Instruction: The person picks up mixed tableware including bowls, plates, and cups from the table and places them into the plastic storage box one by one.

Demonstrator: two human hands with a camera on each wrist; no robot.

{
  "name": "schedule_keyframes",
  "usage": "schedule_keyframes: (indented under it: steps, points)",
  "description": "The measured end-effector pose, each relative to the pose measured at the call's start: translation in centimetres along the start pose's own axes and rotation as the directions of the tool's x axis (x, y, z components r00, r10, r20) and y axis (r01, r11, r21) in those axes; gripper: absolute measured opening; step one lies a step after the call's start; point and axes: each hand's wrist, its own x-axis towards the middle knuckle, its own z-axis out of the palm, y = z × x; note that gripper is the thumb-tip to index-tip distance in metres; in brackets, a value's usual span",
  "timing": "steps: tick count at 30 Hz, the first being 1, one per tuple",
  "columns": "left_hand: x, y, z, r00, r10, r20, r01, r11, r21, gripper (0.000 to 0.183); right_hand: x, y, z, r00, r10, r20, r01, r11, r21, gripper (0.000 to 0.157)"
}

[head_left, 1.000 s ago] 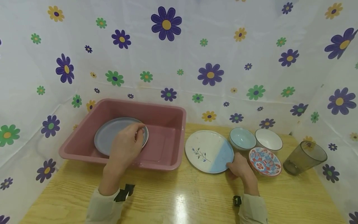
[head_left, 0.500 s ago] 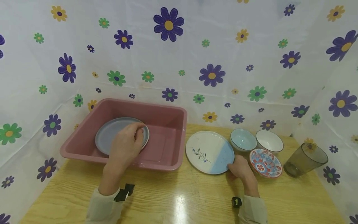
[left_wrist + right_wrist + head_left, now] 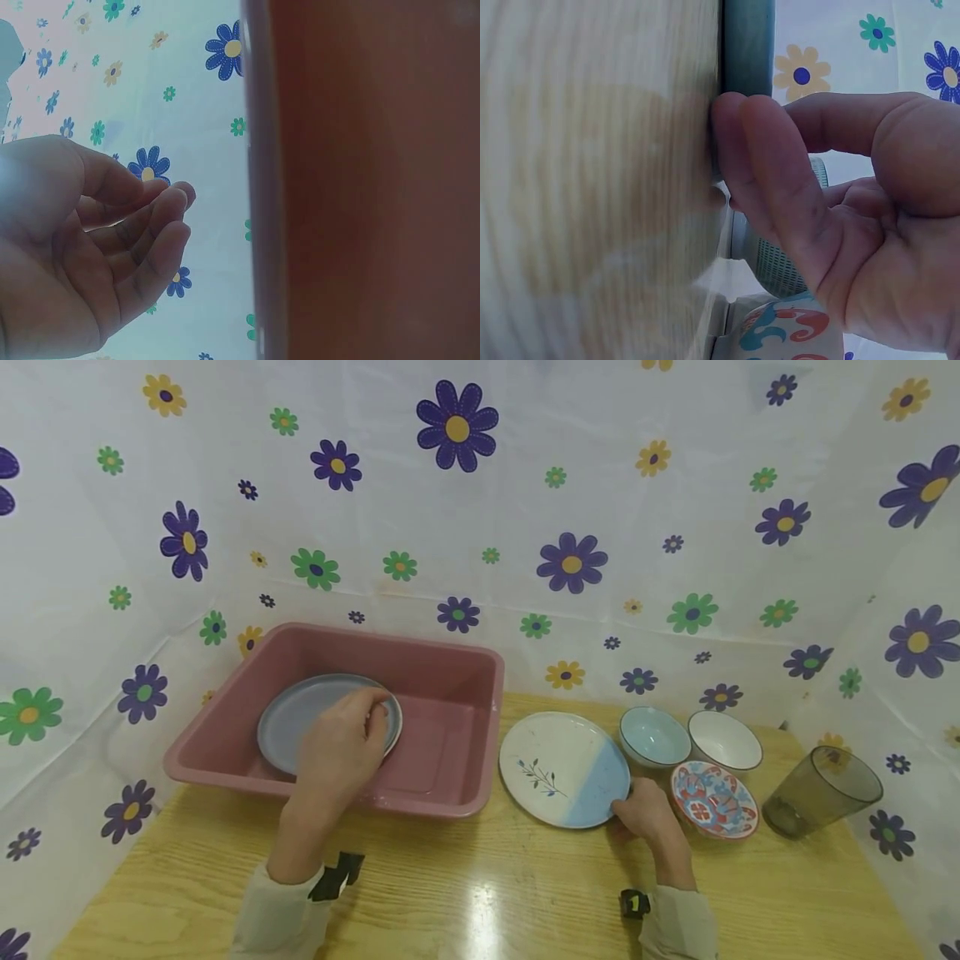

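My left hand (image 3: pixel 345 743) hovers over a pink basin (image 3: pixel 442 793), its fingers loosely curled and holding nothing; the left wrist view shows the same hand (image 3: pixel 97 240) beside the basin wall (image 3: pixel 375 180). Below it in the basin lies a grey-blue plate (image 3: pixel 292 727), partly hidden by the hand, with a paler rim edge at its right. On the table, a round cream-and-blue plate (image 3: pixel 555 760) with a twig design lies flat. My right hand (image 3: pixel 647 808) pinches that plate's lower right edge; in the right wrist view its fingertips (image 3: pixel 731 112) meet the plate's side (image 3: pixel 748 52).
Right of the plate stand a light blue bowl (image 3: pixel 655 737), a white bowl (image 3: pixel 725 740) and a red-and-blue patterned bowl (image 3: pixel 714 800). A tinted glass (image 3: pixel 821 793) is at the far right, tilted in view. Flower-printed sheeting (image 3: pixel 495 510) encloses the wooden table (image 3: pixel 420 893).
The head view has shifted slightly, so the scene sits a little further right and lower. Both hands and the dishes keep their places.
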Motion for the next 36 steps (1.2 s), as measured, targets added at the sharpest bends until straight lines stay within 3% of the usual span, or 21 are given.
schedule_keyframes:
  steps: [19,24,36]
  points:
    - [-0.6,1.7,1.5,0.992,0.125,0.019,-0.125,0.992,-0.004,0.019,0.3,0.5,0.3,0.999,0.048,0.004,-0.048,0.997,0.053,0.027]
    - [-0.7,2.0,1.7,0.993,0.105,0.054,-0.105,0.994,-0.016,0.02,0.4,0.5,0.3,0.999,0.031,-0.015,-0.03,0.998,0.053,0.024]
    - [-0.8,2.1,1.7,0.993,0.098,0.064,-0.095,0.995,-0.04,0.021,-0.1,0.1,0.1,0.999,0.036,-0.033,-0.029,0.981,0.193,0.033]
